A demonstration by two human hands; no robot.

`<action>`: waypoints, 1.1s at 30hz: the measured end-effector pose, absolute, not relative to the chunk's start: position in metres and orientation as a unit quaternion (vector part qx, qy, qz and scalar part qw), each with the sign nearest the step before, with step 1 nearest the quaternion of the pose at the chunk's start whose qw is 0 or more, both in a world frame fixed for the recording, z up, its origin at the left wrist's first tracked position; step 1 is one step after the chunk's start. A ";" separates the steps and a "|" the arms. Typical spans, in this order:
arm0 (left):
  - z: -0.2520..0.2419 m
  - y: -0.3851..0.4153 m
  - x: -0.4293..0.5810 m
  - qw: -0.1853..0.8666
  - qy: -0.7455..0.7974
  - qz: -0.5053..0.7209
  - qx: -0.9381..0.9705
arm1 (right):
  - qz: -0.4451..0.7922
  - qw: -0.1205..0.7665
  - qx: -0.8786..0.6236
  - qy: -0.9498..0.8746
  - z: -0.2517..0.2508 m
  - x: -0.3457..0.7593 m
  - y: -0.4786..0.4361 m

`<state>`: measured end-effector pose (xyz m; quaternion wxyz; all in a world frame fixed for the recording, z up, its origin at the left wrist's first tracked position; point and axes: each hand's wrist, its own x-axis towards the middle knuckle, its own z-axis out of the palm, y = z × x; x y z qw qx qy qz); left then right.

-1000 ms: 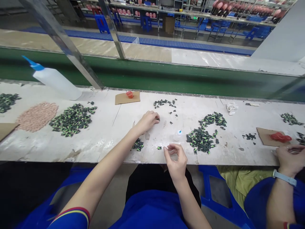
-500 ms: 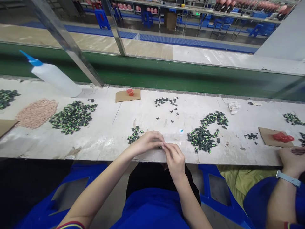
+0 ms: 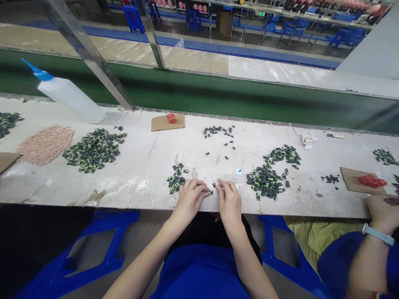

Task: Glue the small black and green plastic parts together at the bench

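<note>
My left hand [image 3: 189, 197] rests at the near edge of the white bench [image 3: 131, 182], fingers pinched on a small black-and-green part [image 3: 211, 192]. My right hand [image 3: 230, 198] is close beside it, fingers curled in a pinch; what they hold is too small to make out. A small heap of the same parts [image 3: 175, 181] lies just left of my left hand. A tiny glue bottle with a blue tip [image 3: 238, 172] stands just beyond my right hand, and a larger pile of parts [image 3: 268, 180] lies to its right.
A big black-and-green pile [image 3: 92, 150] and a pink pile [image 3: 46, 144] lie at left near a white squeeze bottle [image 3: 65, 95]. Cardboard with a red cup [image 3: 170, 118] sits at the back. A co-worker's hand [image 3: 380, 211] is at right by red pieces on cardboard [image 3: 369, 181].
My left hand came back from the middle of the bench to the near edge and met my right hand. Both hands have since lowered together onto the bench edge.
</note>
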<state>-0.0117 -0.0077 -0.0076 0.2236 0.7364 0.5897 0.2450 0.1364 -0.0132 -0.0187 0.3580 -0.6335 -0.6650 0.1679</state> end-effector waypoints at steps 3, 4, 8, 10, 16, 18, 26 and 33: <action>-0.008 -0.010 -0.015 0.235 0.593 0.262 0.725 | 0.158 0.309 -0.636 -0.689 -0.016 0.132 -0.006; -0.008 -0.011 -0.017 0.245 0.592 0.270 0.719 | 0.155 0.299 -0.636 -0.694 -0.016 0.131 -0.004; -0.009 -0.011 -0.023 0.301 0.595 0.315 0.676 | 0.166 0.288 -0.638 -0.695 -0.014 0.132 -0.001; -0.009 -0.012 -0.022 0.320 0.591 0.341 0.657 | 0.191 0.306 -0.627 -0.691 -0.013 0.135 -0.002; 0.004 -0.014 -0.019 0.387 0.559 0.380 0.627 | 0.321 0.465 -0.535 -0.629 -0.008 0.146 -0.011; 0.009 -0.015 -0.020 0.430 0.558 0.370 0.605 | 0.305 0.501 -0.489 -0.646 -0.006 0.150 -0.014; 0.032 -0.017 -0.018 0.508 0.515 0.319 0.612 | 0.155 0.500 -0.308 -0.794 0.002 0.168 -0.016; 0.044 -0.010 -0.020 0.618 0.435 0.263 0.600 | 0.128 0.457 -0.234 -0.849 0.013 0.182 -0.019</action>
